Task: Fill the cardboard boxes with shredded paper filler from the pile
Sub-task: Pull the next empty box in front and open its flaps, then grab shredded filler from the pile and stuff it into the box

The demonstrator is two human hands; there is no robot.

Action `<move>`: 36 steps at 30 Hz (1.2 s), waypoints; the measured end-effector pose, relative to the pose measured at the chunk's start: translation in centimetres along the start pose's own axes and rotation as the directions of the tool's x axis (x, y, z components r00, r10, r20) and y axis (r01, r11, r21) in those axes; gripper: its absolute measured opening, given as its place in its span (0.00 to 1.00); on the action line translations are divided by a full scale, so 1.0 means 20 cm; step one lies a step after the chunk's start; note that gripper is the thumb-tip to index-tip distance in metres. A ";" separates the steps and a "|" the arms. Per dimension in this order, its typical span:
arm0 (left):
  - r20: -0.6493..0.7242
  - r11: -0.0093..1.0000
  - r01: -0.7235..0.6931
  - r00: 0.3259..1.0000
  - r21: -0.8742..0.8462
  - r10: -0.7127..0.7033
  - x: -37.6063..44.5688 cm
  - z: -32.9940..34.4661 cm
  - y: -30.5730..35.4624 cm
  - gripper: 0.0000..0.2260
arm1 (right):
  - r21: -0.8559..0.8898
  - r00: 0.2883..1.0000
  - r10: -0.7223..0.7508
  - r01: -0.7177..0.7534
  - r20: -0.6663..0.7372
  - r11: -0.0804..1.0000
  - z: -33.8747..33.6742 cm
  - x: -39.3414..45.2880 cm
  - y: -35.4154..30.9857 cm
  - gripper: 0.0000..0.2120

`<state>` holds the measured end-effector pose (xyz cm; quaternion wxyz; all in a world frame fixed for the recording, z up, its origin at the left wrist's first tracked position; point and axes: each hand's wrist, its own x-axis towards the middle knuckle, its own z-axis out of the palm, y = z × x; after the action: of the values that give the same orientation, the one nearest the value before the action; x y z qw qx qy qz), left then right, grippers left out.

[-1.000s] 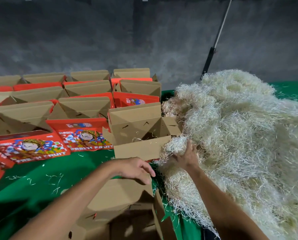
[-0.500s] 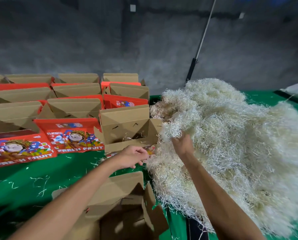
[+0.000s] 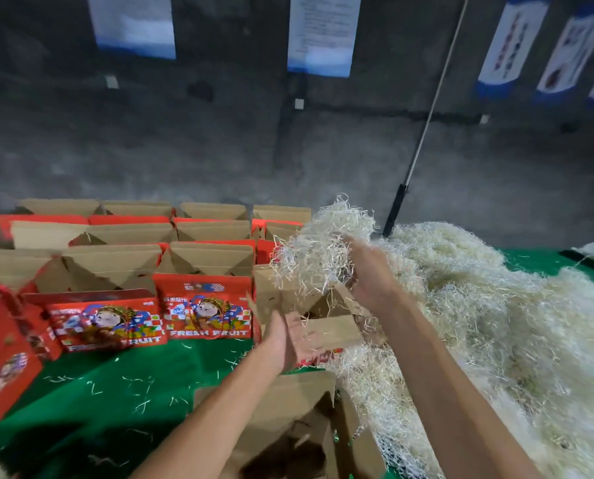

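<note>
A big pile of pale shredded paper filler (image 3: 489,305) covers the right half of the green table (image 3: 122,385). My right hand (image 3: 371,274) holds up a clump of filler (image 3: 318,250) over an open cardboard box (image 3: 330,326) that stands beside the pile. My left hand (image 3: 293,337) hovers with spread fingers at that box's near flap, below the clump, holding nothing. Rows of open red-fronted boxes (image 3: 207,307) marked FRESH FRUIT stand to the left.
Another open cardboard box (image 3: 288,409) sits close to me under my forearms. Loose filler strands lie scattered on the green cloth. A thin pole (image 3: 423,133) leans on the grey wall behind the pile, where posters hang.
My right hand has pulled a clump out of the pile and lifted it left over the box. My left hand has moved forward and up, fingers spreading under the clump.
</note>
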<state>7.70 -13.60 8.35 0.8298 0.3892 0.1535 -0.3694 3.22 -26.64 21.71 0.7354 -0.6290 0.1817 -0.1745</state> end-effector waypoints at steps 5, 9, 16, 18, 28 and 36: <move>0.235 0.941 0.000 0.968 -0.339 0.085 -0.29 -0.12 0.15 0.43 | -0.110 0.966 0.132 -0.110 0.223 0.988 0.18 -0.21 0.12 0.26; 0.070 0.955 -0.289 0.954 -0.064 0.293 -0.41 -0.32 0.20 0.22 | -0.427 0.951 0.249 -0.151 0.184 0.892 0.27 -0.33 0.37 0.54; 0.202 0.938 -0.312 0.919 -0.153 0.339 -0.57 -0.47 0.16 0.32 | -0.125 0.972 0.193 -0.177 0.133 0.976 0.34 -0.43 0.60 0.48; 0.109 0.928 -0.368 0.922 -0.054 0.372 -0.60 -0.48 0.15 0.33 | -0.069 0.978 0.197 -0.192 0.071 0.979 0.30 -0.44 0.63 0.55; 0.177 0.827 -0.401 0.916 0.395 0.360 -0.46 -0.28 -0.07 0.38 | -0.439 0.948 0.059 0.089 0.312 0.894 0.16 -0.62 0.73 0.19; -0.302 0.844 -0.184 0.878 0.504 0.372 -0.20 -0.18 -0.16 0.26 | -0.426 0.963 -0.021 0.138 0.268 0.894 -0.17 -0.47 0.83 0.27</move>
<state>2.80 -10.26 6.37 0.7114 0.6584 0.1634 -0.1837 -6.09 -22.59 5.35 0.5834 -0.8032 0.0937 -0.0759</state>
